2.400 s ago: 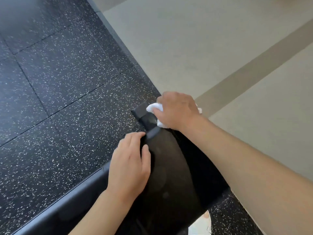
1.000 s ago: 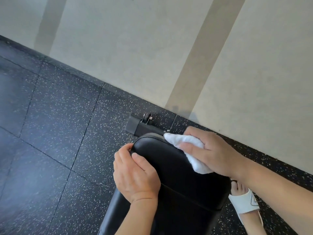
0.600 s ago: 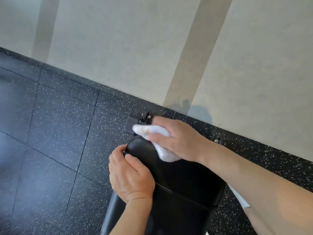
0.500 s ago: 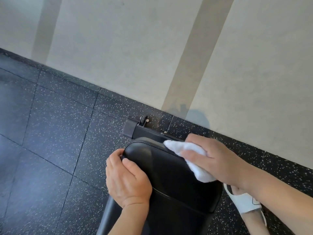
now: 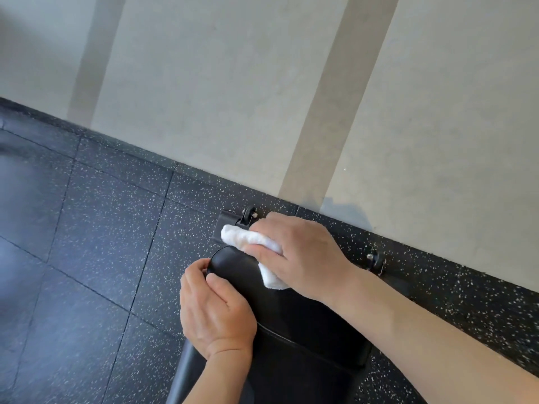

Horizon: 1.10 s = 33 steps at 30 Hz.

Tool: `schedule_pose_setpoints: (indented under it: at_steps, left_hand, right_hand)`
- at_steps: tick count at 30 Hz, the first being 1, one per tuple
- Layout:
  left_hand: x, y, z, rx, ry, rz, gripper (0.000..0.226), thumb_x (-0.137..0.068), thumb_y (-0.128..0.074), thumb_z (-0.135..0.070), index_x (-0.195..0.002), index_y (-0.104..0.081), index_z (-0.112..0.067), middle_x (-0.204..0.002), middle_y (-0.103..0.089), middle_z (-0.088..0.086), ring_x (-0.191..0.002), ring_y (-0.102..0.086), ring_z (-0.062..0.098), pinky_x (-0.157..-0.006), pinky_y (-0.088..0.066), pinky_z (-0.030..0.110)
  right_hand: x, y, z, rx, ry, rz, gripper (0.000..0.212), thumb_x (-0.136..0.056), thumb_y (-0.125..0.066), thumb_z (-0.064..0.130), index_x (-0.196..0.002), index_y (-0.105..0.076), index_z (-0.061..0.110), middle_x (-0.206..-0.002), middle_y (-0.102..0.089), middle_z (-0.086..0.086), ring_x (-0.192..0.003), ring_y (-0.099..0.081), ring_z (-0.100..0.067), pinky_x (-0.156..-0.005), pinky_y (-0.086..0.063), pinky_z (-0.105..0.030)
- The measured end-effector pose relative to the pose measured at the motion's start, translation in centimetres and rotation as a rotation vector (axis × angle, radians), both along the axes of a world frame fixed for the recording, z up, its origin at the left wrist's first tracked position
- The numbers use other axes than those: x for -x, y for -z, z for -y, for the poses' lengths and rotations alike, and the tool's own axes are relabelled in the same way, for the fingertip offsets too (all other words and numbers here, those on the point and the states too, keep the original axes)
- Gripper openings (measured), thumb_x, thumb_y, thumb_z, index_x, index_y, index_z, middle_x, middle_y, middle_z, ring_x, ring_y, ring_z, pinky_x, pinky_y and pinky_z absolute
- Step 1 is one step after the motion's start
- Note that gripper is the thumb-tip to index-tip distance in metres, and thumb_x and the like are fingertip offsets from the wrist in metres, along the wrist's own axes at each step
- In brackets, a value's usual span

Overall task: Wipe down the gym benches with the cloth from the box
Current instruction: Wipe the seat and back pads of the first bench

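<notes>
So the bench pad (image 5: 291, 322) was the thing everything hung around here. The right hand (image 5: 300, 258) had the white cloth (image 5: 248, 243) bunched under it, fingers curled over the top and thumb tucked along the near side, pressing it onto the far rounded end of the pad. Part of the cloth stuck out past the pad's tip toward the black frame foot (image 5: 224, 225) below, and a tail of it lay on the pad surface under the palm. My guess is it was wadded like that so the pressure landed on the curved edge instead of sliding off.

The left hand (image 5: 213, 310) was on the pad's left corner, fingers wrapped round the edge and thumb on top, gripping it. Looked like a brace so the pad didn't wobble under the scrubbing.

Beyond the pad's end sat the foot with its little wheel (image 5: 249, 214), another wheel (image 5: 376, 260) off to the right of the pad, both on speckled rubber flooring (image 5: 102, 228) that met the pale floor (image 5: 233, 97) further out.

I'd say only the end of this bench was being done at this point. No box in view.
</notes>
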<state>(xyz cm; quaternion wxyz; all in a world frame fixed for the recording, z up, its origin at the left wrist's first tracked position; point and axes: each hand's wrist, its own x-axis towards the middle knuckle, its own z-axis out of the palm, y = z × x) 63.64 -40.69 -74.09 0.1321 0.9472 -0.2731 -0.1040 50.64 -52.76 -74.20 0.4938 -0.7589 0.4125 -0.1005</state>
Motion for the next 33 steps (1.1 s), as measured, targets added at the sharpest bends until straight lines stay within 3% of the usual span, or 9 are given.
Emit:
schedule_pose_setpoints:
  at_steps: [5, 9, 12, 14, 18, 23, 28, 33]
  left_hand:
    - [0.0, -0.3, 0.0, 0.006, 0.020, 0.004, 0.045, -0.094, -0.021, -0.042, -0.119, -0.055, -0.025, -0.119, -0.065, 0.002, -0.105, -0.057, 0.034, -0.082, -0.043, 0.049]
    - [0.2, -0.5, 0.0, 0.025, 0.029, 0.000, 0.048, -0.093, -0.020, -0.043, -0.118, -0.055, -0.023, -0.119, -0.065, 0.005, -0.105, -0.058, 0.036, -0.083, -0.043, 0.050]
    - [0.2, -0.7, 0.1, 0.023, 0.026, 0.001, 0.049, -0.092, -0.019, -0.043, -0.118, -0.056, -0.023, -0.119, -0.065, 0.006, -0.106, -0.058, 0.038, -0.085, -0.044, 0.051]
    - [0.2, -0.7, 0.0, 0.034, 0.037, 0.004, 0.048, -0.092, -0.020, -0.041, -0.117, -0.057, -0.021, -0.119, -0.065, 0.008, -0.105, -0.058, 0.039, -0.085, -0.044, 0.052]
    - [0.0, -0.4, -0.3, 0.067, 0.050, 0.009, 0.044, -0.096, -0.022, -0.038, -0.116, -0.057, -0.021, -0.118, -0.065, 0.007, -0.105, -0.059, 0.037, -0.085, -0.044, 0.050]
    - [-0.2, 0.0, -0.4, 0.079, 0.044, -0.004, 0.030, -0.102, -0.030, -0.031, -0.114, -0.056, -0.022, -0.117, -0.065, 0.006, -0.104, -0.059, 0.036, -0.084, -0.043, 0.049]
    - [-0.2, -0.2, -0.4, 0.077, 0.045, -0.006, 0.029, -0.103, -0.031, -0.031, -0.113, -0.056, -0.022, -0.118, -0.066, 0.006, -0.103, -0.060, 0.036, -0.086, -0.046, 0.050]
    - [-0.3, 0.1, -0.5, 0.093, 0.044, 0.002, 0.030, -0.103, -0.030, -0.031, -0.114, -0.056, -0.023, -0.118, -0.066, 0.006, -0.105, -0.060, 0.035, -0.087, -0.045, 0.049]
  right_hand:
    - [7.4, -0.4, -2.9, -0.037, 0.092, -0.030, 0.033, -0.101, -0.047, 0.064, -0.095, -0.058, 0.034, -0.090, -0.054, 0.010, -0.087, -0.056, -0.010, -0.074, -0.049, -0.032]
    - [12.8, -1.5, -7.4, -0.051, 0.174, -0.079, 0.021, -0.100, -0.040, 0.066, -0.115, -0.049, 0.053, -0.105, -0.051, 0.019, -0.090, -0.060, -0.005, -0.070, -0.046, -0.024]
    - [11.4, -1.7, -10.2, 0.038, 0.345, -0.141, 0.032, -0.101, -0.037, 0.059, -0.121, -0.053, 0.040, -0.106, -0.046, 0.018, -0.089, -0.056, -0.006, -0.067, -0.049, -0.030]
    - [9.6, -1.4, -10.0, 0.130, 0.448, -0.207, 0.034, -0.102, -0.037, 0.053, -0.115, -0.058, 0.029, -0.104, -0.046, 0.014, -0.089, -0.054, -0.012, -0.067, -0.050, -0.037]
    - [8.0, -0.5, -8.6, 0.189, 0.486, -0.294, 0.031, -0.101, -0.040, 0.048, -0.102, -0.059, 0.025, -0.093, -0.046, 0.008, -0.083, -0.052, -0.019, -0.065, -0.047, -0.038]
    - [8.5, 0.1, -11.9, 0.204, 0.723, -0.075, 0.026, -0.103, -0.045, 0.047, -0.108, -0.060, 0.027, -0.100, -0.049, 0.012, -0.086, -0.056, -0.017, -0.069, -0.048, -0.038]
    - [8.7, 0.6, -18.9, 0.132, 0.857, 0.072, 0.035, -0.100, -0.047, 0.050, -0.126, -0.046, 0.026, -0.117, -0.047, 0.012, -0.107, -0.054, 0.003, -0.077, -0.042, -0.020]
    - [8.2, 0.7, -16.3, 0.228, 0.859, 0.024, 0.032, -0.101, -0.046, 0.048, -0.122, -0.048, 0.024, -0.113, -0.043, 0.011, -0.087, -0.049, -0.004, -0.068, -0.041, -0.032]
